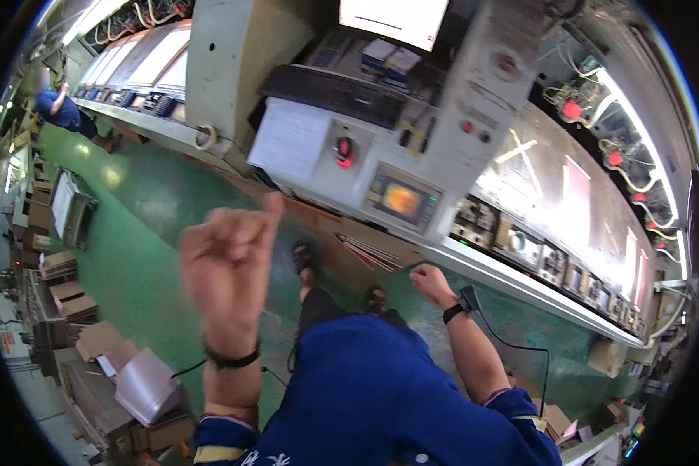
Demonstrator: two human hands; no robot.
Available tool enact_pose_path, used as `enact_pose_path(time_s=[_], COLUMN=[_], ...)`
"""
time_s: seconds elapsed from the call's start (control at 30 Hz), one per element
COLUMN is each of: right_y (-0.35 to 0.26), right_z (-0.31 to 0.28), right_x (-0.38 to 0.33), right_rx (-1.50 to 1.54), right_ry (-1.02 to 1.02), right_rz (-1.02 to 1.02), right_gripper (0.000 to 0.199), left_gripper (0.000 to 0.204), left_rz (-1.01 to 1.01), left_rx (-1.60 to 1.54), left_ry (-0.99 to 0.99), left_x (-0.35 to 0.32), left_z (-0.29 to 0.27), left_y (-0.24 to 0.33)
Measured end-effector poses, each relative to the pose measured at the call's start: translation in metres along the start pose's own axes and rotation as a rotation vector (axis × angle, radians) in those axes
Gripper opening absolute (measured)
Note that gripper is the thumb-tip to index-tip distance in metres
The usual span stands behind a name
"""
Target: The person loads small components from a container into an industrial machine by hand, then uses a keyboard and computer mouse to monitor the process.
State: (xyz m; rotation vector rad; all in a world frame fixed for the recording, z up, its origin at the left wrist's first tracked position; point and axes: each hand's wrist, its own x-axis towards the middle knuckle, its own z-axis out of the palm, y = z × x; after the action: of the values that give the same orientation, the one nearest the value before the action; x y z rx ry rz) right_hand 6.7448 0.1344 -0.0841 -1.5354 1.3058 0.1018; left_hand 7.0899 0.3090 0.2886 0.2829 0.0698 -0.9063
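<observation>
Your left hand (229, 260) was raised in front of you, fingers curled loosely together with the forefinger pointing up, gripping nothing; it was blurred. Below and left of it lay cardboard boxes (78, 307) on the green floor (147, 225). Above and right of it, well apart, sat the machine's red knob (344, 150), with the small lit screen (401, 200) just to that knob's right. Your right hand (429, 281) was closed in a fist, empty, near the machine's ledge (512, 281), below and right of the screen. A black cable (520, 349) hung from its wristband (453, 312).
</observation>
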Motion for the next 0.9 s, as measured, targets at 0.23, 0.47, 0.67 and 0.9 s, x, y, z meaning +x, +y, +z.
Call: enact_pose_path(time_s=[0.23, 0.47, 0.67, 0.9], right_y=[-0.236, -0.335, -0.33, -0.321], right_z=[0.059, 0.094, 0.109, 0.109], right_x=[0.074, 0.141, 0.184, 0.193], right_rx=[0.06, -0.121, -0.297, -0.258], right_ry=[0.436, 0.723, 0.788, 0.773], right_rz=[-0.475, -0.64, -0.57, -0.684], right_gripper=[0.023, 0.055, 0.067, 0.067], left_gripper=[0.026, 0.025, 0.024, 0.026], left_rz=[-0.21, -0.365, -0.381, -0.353], left_rx=[0.258, 0.337, 0.436, 0.961], left_ry=[0.002, -0.014, -0.035, 0.117], left_x=[0.147, 0.24, 0.27, 0.276], left_z=[-0.021, -0.031, -0.056, -0.183], left_y=[0.032, 0.069, 0.077, 0.089])
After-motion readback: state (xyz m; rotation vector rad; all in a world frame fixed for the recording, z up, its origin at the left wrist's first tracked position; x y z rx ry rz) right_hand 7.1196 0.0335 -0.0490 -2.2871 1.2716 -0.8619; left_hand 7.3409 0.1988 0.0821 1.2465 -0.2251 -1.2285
